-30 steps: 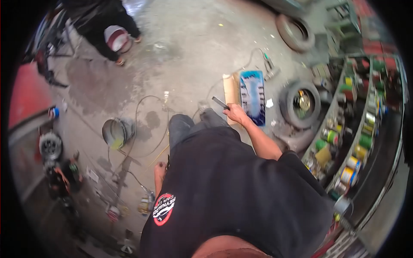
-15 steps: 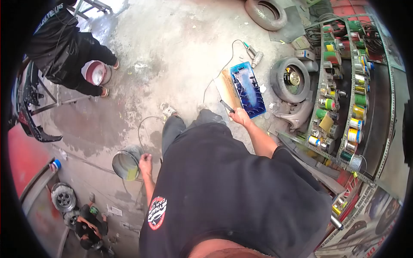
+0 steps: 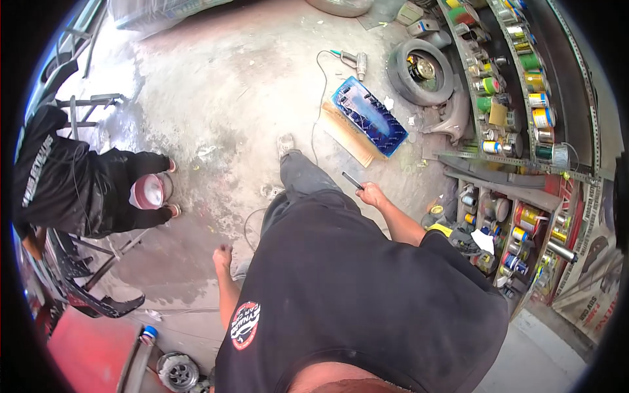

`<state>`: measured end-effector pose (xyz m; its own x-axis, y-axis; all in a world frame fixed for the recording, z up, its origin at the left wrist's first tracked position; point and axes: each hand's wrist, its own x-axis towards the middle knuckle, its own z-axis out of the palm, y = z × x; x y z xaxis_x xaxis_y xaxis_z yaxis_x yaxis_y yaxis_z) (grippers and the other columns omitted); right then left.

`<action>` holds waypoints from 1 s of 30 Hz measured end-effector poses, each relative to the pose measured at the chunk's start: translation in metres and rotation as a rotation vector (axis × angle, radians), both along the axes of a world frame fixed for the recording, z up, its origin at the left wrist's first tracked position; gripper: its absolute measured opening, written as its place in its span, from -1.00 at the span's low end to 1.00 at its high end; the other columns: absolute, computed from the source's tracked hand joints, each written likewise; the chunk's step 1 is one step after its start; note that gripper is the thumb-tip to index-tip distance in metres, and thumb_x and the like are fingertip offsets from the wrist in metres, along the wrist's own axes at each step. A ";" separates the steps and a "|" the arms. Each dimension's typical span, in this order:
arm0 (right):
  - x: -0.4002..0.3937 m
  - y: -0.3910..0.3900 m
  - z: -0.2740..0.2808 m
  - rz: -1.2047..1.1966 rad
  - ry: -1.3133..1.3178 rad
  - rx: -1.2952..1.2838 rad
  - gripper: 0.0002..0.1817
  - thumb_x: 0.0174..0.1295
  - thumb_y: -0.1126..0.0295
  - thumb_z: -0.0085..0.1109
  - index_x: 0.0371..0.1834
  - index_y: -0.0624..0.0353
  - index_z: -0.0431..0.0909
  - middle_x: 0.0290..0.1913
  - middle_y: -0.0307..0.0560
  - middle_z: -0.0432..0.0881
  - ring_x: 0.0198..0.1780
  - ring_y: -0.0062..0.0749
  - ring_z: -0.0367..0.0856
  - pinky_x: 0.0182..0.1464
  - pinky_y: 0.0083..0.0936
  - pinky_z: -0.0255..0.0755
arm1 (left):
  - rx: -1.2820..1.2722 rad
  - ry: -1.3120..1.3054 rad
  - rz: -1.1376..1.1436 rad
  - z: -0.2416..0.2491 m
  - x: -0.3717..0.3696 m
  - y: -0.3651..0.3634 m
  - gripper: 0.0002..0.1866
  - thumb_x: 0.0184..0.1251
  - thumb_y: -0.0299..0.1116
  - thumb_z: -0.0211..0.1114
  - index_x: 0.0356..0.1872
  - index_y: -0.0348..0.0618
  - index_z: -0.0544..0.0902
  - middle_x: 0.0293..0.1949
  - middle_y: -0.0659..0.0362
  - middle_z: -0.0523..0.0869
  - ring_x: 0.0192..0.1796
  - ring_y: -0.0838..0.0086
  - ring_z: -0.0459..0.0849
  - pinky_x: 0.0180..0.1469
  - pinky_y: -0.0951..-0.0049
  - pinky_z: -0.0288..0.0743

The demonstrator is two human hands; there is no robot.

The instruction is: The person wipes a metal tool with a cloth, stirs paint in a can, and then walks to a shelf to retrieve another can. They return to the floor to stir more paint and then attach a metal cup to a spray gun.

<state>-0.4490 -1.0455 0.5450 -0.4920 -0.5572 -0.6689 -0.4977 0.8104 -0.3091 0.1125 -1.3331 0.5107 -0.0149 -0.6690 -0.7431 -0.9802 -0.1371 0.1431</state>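
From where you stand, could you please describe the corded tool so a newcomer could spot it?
From the can shelves, find the tire beside them, then the blue panel. The corded tool lies beyond the panel, grey and, unlike its neighbours, gun-shaped.

Slim straight dark tool (image 3: 352, 179), held by its lower-right end, slanting up-left, just right of frame centre

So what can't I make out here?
All in the head view:
- Right hand: its fingers hide the near end of the slim dark tool.
- Left hand: curled, too small to show whether it holds anything.
- Shelf cans: print too small to read.
- Upper tyre: cut off by the top edge.
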 end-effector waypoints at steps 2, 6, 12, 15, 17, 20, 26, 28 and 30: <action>0.003 -0.007 0.006 -0.004 -0.023 0.040 -0.66 0.13 0.16 0.17 -0.24 0.21 0.69 -0.21 0.29 0.70 -0.10 0.14 0.69 -0.03 -0.12 0.54 | -0.121 0.108 -0.024 0.030 -0.057 -0.043 -0.58 0.27 -0.07 0.28 -0.07 -0.23 0.72 -0.09 -0.12 0.76 0.07 0.02 0.71 0.15 0.15 0.52; -0.012 -0.041 -0.002 0.000 -0.075 0.063 -0.63 0.13 0.14 0.18 -0.23 0.25 0.69 -0.15 0.30 0.70 -0.06 0.15 0.68 0.03 -0.10 0.54 | -0.203 0.366 0.027 0.055 -0.139 -0.105 -0.63 0.31 -0.18 0.30 -0.02 -0.24 0.69 -0.08 -0.10 0.77 0.03 0.06 0.73 0.12 0.19 0.53; -0.072 -0.146 -0.038 -0.001 -0.045 -0.027 -0.57 0.18 0.08 0.17 -0.17 0.27 0.68 -0.13 0.33 0.68 -0.02 0.18 0.66 0.07 -0.07 0.52 | -0.147 0.317 0.029 0.061 -0.181 -0.149 -0.60 0.34 -0.15 0.30 0.04 -0.23 0.67 -0.09 -0.11 0.77 0.03 0.06 0.73 0.09 0.22 0.55; -0.111 -0.211 -0.035 -0.013 -0.029 -0.218 -0.59 0.24 0.10 0.12 -0.19 0.29 0.64 -0.16 0.33 0.68 -0.04 0.20 0.65 0.05 -0.05 0.51 | -0.091 0.099 -0.177 0.033 -0.168 -0.154 -0.56 0.35 -0.07 0.25 0.09 -0.16 0.65 -0.13 -0.12 0.77 0.00 0.02 0.74 0.08 0.22 0.56; -0.132 -0.250 -0.022 -0.111 -0.004 -0.356 -0.61 0.26 0.12 0.10 -0.24 0.30 0.62 -0.20 0.31 0.68 -0.07 0.21 0.65 0.01 -0.02 0.49 | 0.067 0.085 -0.291 -0.025 -0.124 -0.158 -0.59 0.35 -0.10 0.23 0.08 -0.14 0.67 -0.13 -0.10 0.77 -0.02 0.02 0.75 0.07 0.22 0.57; -0.157 -0.298 0.021 -0.270 0.003 -0.497 -0.63 0.30 0.12 0.08 -0.30 0.28 0.58 -0.33 0.22 0.66 -0.20 0.12 0.65 -0.09 -0.07 0.49 | 0.151 0.021 -0.474 -0.027 -0.140 -0.203 -0.60 0.34 -0.11 0.23 0.05 -0.15 0.68 -0.14 -0.10 0.77 -0.02 0.04 0.75 0.07 0.21 0.57; -0.191 -0.343 0.040 -0.676 -0.148 -0.405 -0.63 0.36 0.08 0.12 -0.25 0.22 0.58 -0.43 0.06 0.61 -0.32 -0.10 0.60 -0.20 -0.22 0.46 | 0.059 0.029 -0.787 0.008 -0.294 -0.388 -0.62 0.32 -0.13 0.24 -0.01 -0.17 0.71 -0.14 -0.08 0.78 -0.02 0.07 0.76 0.07 0.21 0.57; -0.203 -0.352 0.046 -0.793 -0.229 -0.340 -0.62 0.35 0.09 0.11 -0.15 0.25 0.56 -0.21 0.32 0.65 -0.08 0.25 0.62 -0.05 -0.05 0.47 | 0.136 0.118 -0.551 0.045 -0.379 -0.448 -0.62 0.29 -0.13 0.31 -0.07 -0.24 0.72 -0.15 -0.09 0.79 -0.01 0.14 0.77 0.08 0.24 0.58; -0.215 -0.358 0.039 -0.941 -0.166 -0.357 -0.64 0.35 0.12 0.14 -0.19 0.27 0.55 -0.34 0.21 0.66 -0.21 0.11 0.65 -0.13 -0.11 0.48 | 0.088 0.123 -0.527 -0.005 -0.413 -0.538 -0.62 0.28 -0.13 0.32 -0.07 -0.24 0.72 -0.16 -0.09 0.79 -0.02 0.15 0.77 0.07 0.24 0.58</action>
